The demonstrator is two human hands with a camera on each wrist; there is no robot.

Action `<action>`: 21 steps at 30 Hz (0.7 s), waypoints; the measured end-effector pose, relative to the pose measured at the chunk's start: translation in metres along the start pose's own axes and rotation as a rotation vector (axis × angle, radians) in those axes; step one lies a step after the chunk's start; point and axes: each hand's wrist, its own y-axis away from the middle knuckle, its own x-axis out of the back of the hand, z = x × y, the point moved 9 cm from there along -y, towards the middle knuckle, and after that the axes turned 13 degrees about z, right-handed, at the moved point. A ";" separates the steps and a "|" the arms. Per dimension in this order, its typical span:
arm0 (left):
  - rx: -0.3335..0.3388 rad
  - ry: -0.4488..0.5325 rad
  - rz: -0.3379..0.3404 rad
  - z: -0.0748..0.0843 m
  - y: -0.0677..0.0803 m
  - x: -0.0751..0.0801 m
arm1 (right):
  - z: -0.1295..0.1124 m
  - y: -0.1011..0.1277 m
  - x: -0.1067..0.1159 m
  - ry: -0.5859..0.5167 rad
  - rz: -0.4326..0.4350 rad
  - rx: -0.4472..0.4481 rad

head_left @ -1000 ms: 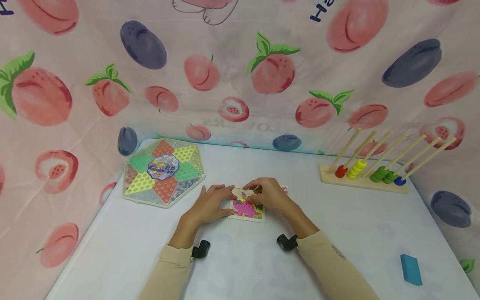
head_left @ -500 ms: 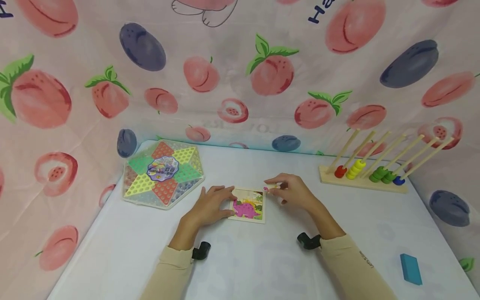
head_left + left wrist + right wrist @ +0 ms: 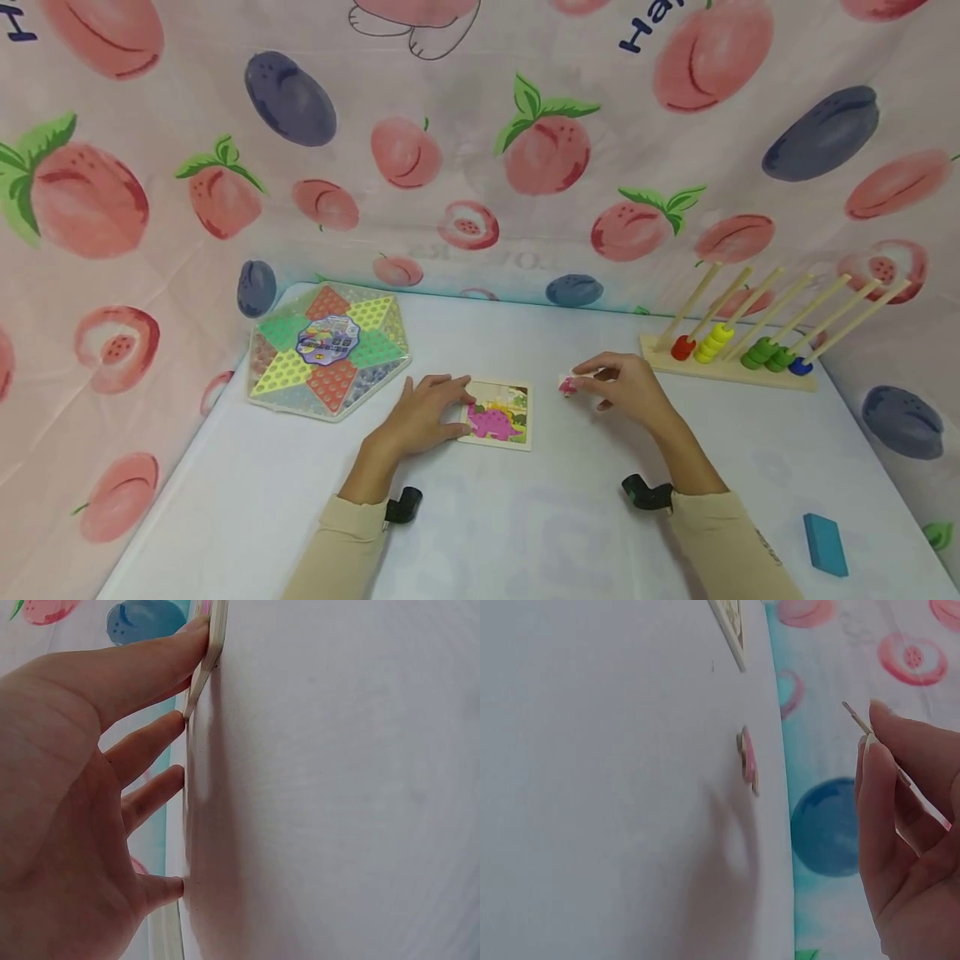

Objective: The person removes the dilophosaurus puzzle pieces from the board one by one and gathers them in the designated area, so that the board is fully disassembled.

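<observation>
A small square jigsaw board [image 3: 495,440] with a pink dinosaur picture lies on the table, its upper part bare wood with printed lines. My left hand [image 3: 422,414] rests at its left side, fingers spread and fairly straight. In the left wrist view, the thumb [image 3: 169,656] touches the board's edge, and other fingertips reach the tabletop. My right hand [image 3: 626,387], held above the table, pinches a thin wooden puzzle piece [image 3: 862,724] between thumb and fingers, seen edge-on. Below it a pink puzzle piece [image 3: 748,760] lies on the table, right of the board.
A Chinese checkers box [image 3: 327,350] lies at the back left. At the back right stands a wooden peg rack [image 3: 727,372] with coloured beads on upright rods. A blue block [image 3: 825,544] lies at the front right. Behind the table hangs a fruit-print cloth [image 3: 465,108].
My right hand has lifted the puzzle piece off the board and carried it to the right, above the pink piece. My left hand has stayed at the board's left side.
</observation>
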 end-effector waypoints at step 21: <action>0.017 -0.006 -0.003 -0.001 0.000 0.000 | 0.047 -0.006 0.006 0.209 0.080 -0.134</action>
